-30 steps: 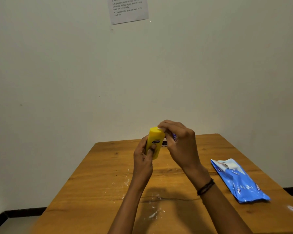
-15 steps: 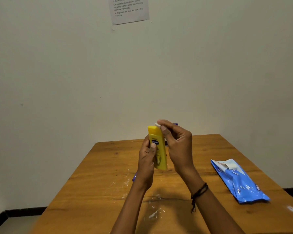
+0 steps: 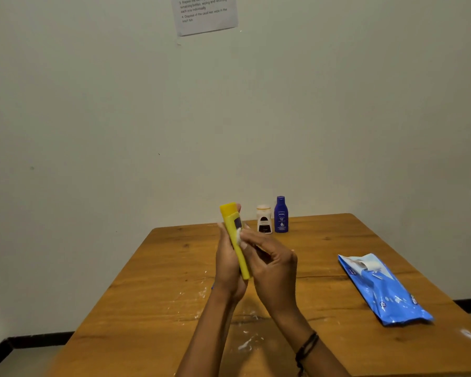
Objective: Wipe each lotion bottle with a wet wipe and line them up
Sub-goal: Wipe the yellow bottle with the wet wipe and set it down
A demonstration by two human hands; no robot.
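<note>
1. The left hand (image 3: 227, 265) is gripping the yellow lotion bottle (image 3: 235, 240) from behind, its fingers wrapping round the slim, flat-sided plastic body, with one fingertip showing beside the squared cap. The bottle is being held in the air above the table (image 3: 158, 281), nearly upright, its cap leaning slightly left.
2. The right hand (image 3: 273, 265) is pressing a small bunched white wet wipe (image 3: 239, 236) against the bottle's front face, just below the dark label. Its fingertips are curling in to pinch the wipe (only a little of it is showing).
3. Two more bottles are standing upright at the table's far edge, near the wall. One is a squat white bottle (image 3: 264, 219) with a dark label. Just beside it on the right is a taller, round-shouldered dark blue bottle (image 3: 281, 214) with a narrow cap.
4. A glossy, crinkled blue wipes pack (image 3: 384, 289) is lying flat on the right side of the table, well apart from the hands, its white flap lifting at the far end.
5. The tabletop is showing warm wood grain, with white flecks (image 3: 245, 345) lying scattered near the forearms.
6. A dark corded bracelet (image 3: 306, 346) is circling the right wrist, and a printed paper sheet (image 3: 206, 13) is hanging on the plain pale wall.
</note>
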